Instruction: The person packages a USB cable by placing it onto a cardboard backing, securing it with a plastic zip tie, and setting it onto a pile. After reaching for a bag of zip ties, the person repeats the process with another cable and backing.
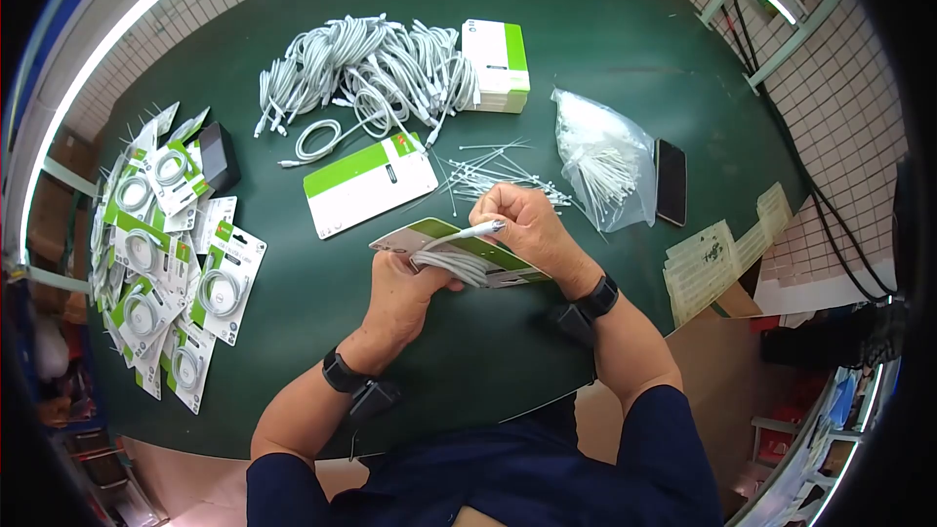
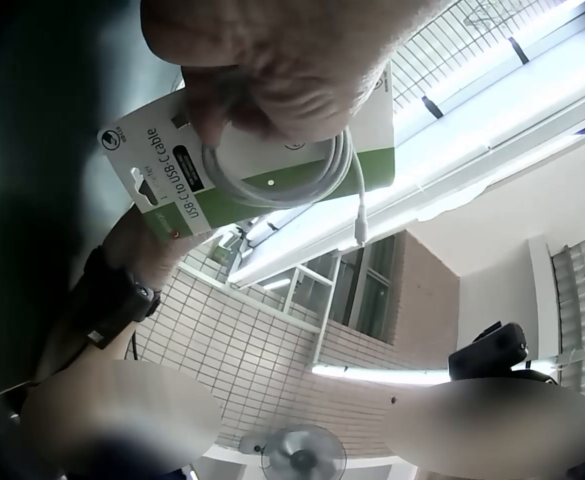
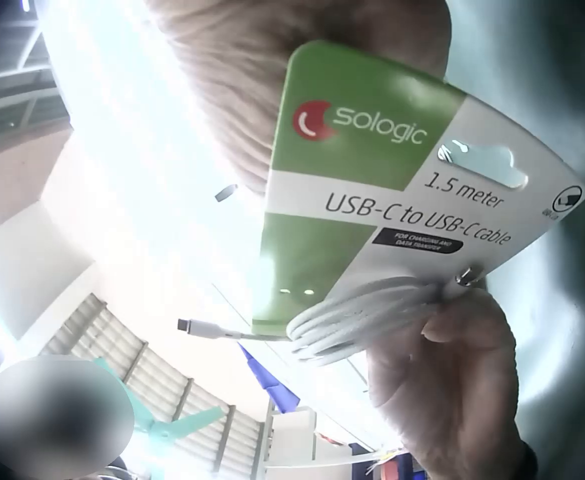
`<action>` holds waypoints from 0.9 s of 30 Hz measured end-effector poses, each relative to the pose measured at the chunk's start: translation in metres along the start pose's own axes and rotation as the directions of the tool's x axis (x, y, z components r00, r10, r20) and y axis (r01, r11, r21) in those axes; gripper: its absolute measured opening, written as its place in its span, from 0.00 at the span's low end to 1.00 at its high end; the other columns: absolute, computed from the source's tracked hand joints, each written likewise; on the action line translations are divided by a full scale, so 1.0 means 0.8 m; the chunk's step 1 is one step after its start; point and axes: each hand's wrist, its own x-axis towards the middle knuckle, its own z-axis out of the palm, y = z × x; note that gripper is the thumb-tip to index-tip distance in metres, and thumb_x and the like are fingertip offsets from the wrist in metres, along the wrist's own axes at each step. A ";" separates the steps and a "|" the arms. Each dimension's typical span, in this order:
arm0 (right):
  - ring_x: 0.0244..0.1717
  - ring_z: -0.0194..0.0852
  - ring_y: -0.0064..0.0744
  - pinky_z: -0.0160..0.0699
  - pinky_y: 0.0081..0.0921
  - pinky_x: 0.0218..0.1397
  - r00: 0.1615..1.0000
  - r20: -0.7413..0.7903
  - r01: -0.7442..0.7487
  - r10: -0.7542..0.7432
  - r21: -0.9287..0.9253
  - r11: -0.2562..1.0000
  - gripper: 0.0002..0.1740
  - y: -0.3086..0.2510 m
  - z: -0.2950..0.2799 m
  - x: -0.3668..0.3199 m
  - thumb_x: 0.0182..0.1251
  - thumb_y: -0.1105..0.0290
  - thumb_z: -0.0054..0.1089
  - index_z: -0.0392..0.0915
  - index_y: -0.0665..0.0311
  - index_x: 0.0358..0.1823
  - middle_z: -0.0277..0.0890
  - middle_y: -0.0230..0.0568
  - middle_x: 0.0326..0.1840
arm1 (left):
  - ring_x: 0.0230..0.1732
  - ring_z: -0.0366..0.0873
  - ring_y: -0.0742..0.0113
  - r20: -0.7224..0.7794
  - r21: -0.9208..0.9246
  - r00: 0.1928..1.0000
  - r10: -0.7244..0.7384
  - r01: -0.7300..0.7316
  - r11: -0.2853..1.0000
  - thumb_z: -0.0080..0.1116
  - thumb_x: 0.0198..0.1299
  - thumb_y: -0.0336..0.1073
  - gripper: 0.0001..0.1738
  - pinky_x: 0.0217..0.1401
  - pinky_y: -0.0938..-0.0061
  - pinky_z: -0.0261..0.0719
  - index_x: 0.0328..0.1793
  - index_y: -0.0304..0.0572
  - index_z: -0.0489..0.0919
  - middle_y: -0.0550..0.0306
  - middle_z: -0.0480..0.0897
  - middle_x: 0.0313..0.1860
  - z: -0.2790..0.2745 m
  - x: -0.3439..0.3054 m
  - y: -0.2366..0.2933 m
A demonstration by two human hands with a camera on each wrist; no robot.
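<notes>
My left hand [image 1: 398, 295] grips a green and white retail card [image 3: 358, 155] with a coiled white USB-C cable [image 1: 457, 268] lying against its printed face. The thumb presses on the coil. One cable plug [image 3: 201, 328] sticks out free past the card's edge in the right wrist view. At the far side of the card is my right hand [image 1: 535, 234], fingers curled close to the edge; what they pinch there is hidden. Loose white cable ties [image 1: 488, 174] are scattered just beyond it, and a flat card [image 1: 371, 185] lies on the green table.
A heap of white cables [image 1: 366, 63] and a card stack [image 1: 495, 63] sit at the back. Carded cables [image 1: 142, 249] pile up on the left beside a black box [image 1: 219, 156]. To the right are a bag of cable ties [image 1: 605, 156], a phone [image 1: 671, 181] and taped sheets [image 1: 703, 263].
</notes>
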 end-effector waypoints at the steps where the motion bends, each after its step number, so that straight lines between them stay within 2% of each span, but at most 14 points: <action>1: 0.39 0.72 0.16 0.75 0.18 0.43 1.000 0.002 0.009 -0.009 -0.008 1.000 0.11 -0.001 -0.002 -0.002 0.78 0.71 0.65 0.74 0.65 0.36 0.78 0.32 0.40 | 0.44 0.88 0.64 0.004 0.000 1.000 0.012 -0.012 1.000 0.67 0.59 0.18 0.19 0.43 0.73 0.88 0.58 0.28 0.83 0.50 0.89 0.46 0.001 -0.001 -0.001; 4: 0.38 0.71 0.17 0.75 0.17 0.45 0.997 0.077 0.017 -0.020 0.045 0.999 0.12 -0.014 -0.003 -0.004 0.78 0.70 0.65 0.73 0.64 0.36 0.78 0.32 0.40 | 0.45 0.88 0.65 0.008 -0.009 0.999 0.048 -0.048 0.999 0.67 0.62 0.19 0.18 0.45 0.74 0.89 0.58 0.28 0.83 0.51 0.89 0.48 0.003 -0.006 0.001; 9: 0.41 0.76 0.18 0.77 0.17 0.48 0.998 0.051 -0.039 0.037 0.043 0.998 0.10 -0.030 -0.016 -0.007 0.78 0.70 0.65 0.76 0.66 0.38 0.81 0.34 0.44 | 0.44 0.88 0.67 -0.084 -0.079 0.996 -0.002 -0.005 0.997 0.68 0.65 0.22 0.16 0.46 0.73 0.88 0.59 0.32 0.82 0.52 0.89 0.50 0.008 -0.008 0.010; 12: 0.46 0.81 0.20 0.81 0.18 0.50 0.999 -0.033 -0.016 0.026 0.295 0.956 0.05 -0.052 -0.011 -0.011 0.76 0.74 0.66 0.80 0.69 0.45 0.84 0.38 0.47 | 0.50 0.89 0.66 -0.136 -0.139 0.989 0.056 -0.075 0.987 0.68 0.68 0.23 0.18 0.49 0.73 0.92 0.62 0.30 0.81 0.51 0.88 0.54 -0.007 -0.006 -0.001; 13: 0.46 0.81 0.20 0.81 0.18 0.50 0.999 -0.029 -0.016 0.026 0.306 0.952 0.05 -0.050 -0.007 -0.013 0.76 0.74 0.66 0.80 0.69 0.45 0.84 0.38 0.47 | 0.50 0.89 0.66 -0.143 -0.129 0.988 0.053 -0.072 0.989 0.68 0.68 0.23 0.18 0.49 0.73 0.92 0.62 0.30 0.81 0.51 0.88 0.54 -0.008 -0.007 -0.003; 16: 0.48 0.84 0.21 0.84 0.20 0.52 1.000 0.006 0.010 -0.009 -0.092 0.996 0.09 -0.044 0.004 -0.016 0.73 0.78 0.67 0.84 0.72 0.51 0.87 0.40 0.48 | 0.49 0.89 0.66 -0.218 -0.212 0.974 0.057 -0.104 0.972 0.68 0.68 0.22 0.20 0.50 0.72 0.92 0.65 0.32 0.79 0.51 0.88 0.53 -0.010 -0.009 -0.008; 17: 0.48 0.84 0.21 0.84 0.20 0.52 1.000 0.008 0.011 -0.011 -0.083 0.997 0.09 -0.041 0.006 -0.015 0.73 0.78 0.67 0.84 0.72 0.51 0.87 0.40 0.48 | 0.49 0.89 0.66 -0.222 -0.205 0.973 0.056 -0.103 0.973 0.68 0.68 0.22 0.20 0.50 0.72 0.92 0.65 0.32 0.79 0.51 0.88 0.53 -0.012 -0.013 -0.005; 20: 0.45 0.85 0.21 0.86 0.21 0.49 0.991 -0.087 0.071 -0.103 -0.312 0.947 0.11 -0.037 0.011 -0.014 0.71 0.80 0.68 0.86 0.73 0.52 0.87 0.38 0.47 | 0.54 0.87 0.65 -0.190 -0.180 0.979 -0.076 0.041 0.983 0.69 0.67 0.23 0.25 0.52 0.73 0.91 0.69 0.32 0.77 0.49 0.84 0.62 -0.014 -0.022 0.006; 21: 0.45 0.85 0.21 0.86 0.21 0.49 0.991 -0.087 0.074 -0.105 -0.308 0.949 0.11 -0.036 0.011 -0.013 0.71 0.80 0.68 0.86 0.73 0.52 0.87 0.38 0.47 | 0.54 0.87 0.65 -0.192 -0.175 0.978 -0.075 0.041 0.984 0.69 0.67 0.23 0.25 0.52 0.73 0.91 0.69 0.32 0.77 0.49 0.84 0.62 -0.017 -0.023 0.007; 22: 0.44 0.85 0.21 0.85 0.21 0.48 0.984 -0.098 0.108 -0.147 -0.328 0.939 0.10 -0.035 0.010 -0.012 0.70 0.80 0.68 0.86 0.72 0.51 0.88 0.38 0.46 | 0.58 0.84 0.61 -0.241 -0.036 0.969 0.060 -0.070 0.997 0.72 0.65 0.26 0.28 0.56 0.70 0.90 0.70 0.32 0.77 0.47 0.82 0.65 -0.024 -0.023 0.010; 24: 0.41 0.85 0.21 0.85 0.22 0.44 0.967 -0.121 0.167 -0.225 -0.368 0.915 0.10 -0.033 0.009 -0.013 0.69 0.80 0.69 0.87 0.72 0.50 0.88 0.38 0.44 | 0.68 0.79 0.53 -0.277 0.251 0.902 0.330 -0.264 0.931 0.77 0.62 0.30 0.34 0.64 0.62 0.87 0.72 0.32 0.76 0.43 0.77 0.70 -0.035 -0.024 0.015; 25: 0.41 0.85 0.21 0.85 0.22 0.44 0.967 -0.122 0.165 -0.223 -0.366 0.916 0.10 -0.033 0.010 -0.013 0.69 0.80 0.69 0.87 0.72 0.50 0.88 0.38 0.44 | 0.68 0.79 0.53 -0.277 0.252 0.903 0.329 -0.262 0.932 0.77 0.62 0.30 0.34 0.64 0.62 0.87 0.72 0.32 0.76 0.43 0.77 0.70 -0.032 -0.026 0.027; 26: 0.40 0.85 0.23 0.84 0.22 0.42 0.964 -0.098 0.183 -0.247 -0.429 0.885 0.10 -0.035 0.012 -0.014 0.68 0.80 0.69 0.88 0.71 0.49 0.88 0.38 0.43 | 0.71 0.75 0.50 -0.192 0.585 0.849 0.492 -0.303 0.752 0.79 0.59 0.33 0.37 0.69 0.58 0.82 0.73 0.33 0.75 0.42 0.75 0.72 -0.029 -0.028 0.042; 27: 0.38 0.85 0.24 0.83 0.23 0.41 0.961 -0.070 0.201 -0.268 -0.489 0.849 0.10 -0.037 0.014 -0.014 0.67 0.80 0.69 0.88 0.71 0.49 0.88 0.39 0.41 | 0.75 0.71 0.46 -0.052 0.833 0.792 0.609 -0.301 0.463 0.81 0.56 0.35 0.40 0.74 0.54 0.77 0.74 0.33 0.75 0.41 0.73 0.73 -0.022 -0.031 0.059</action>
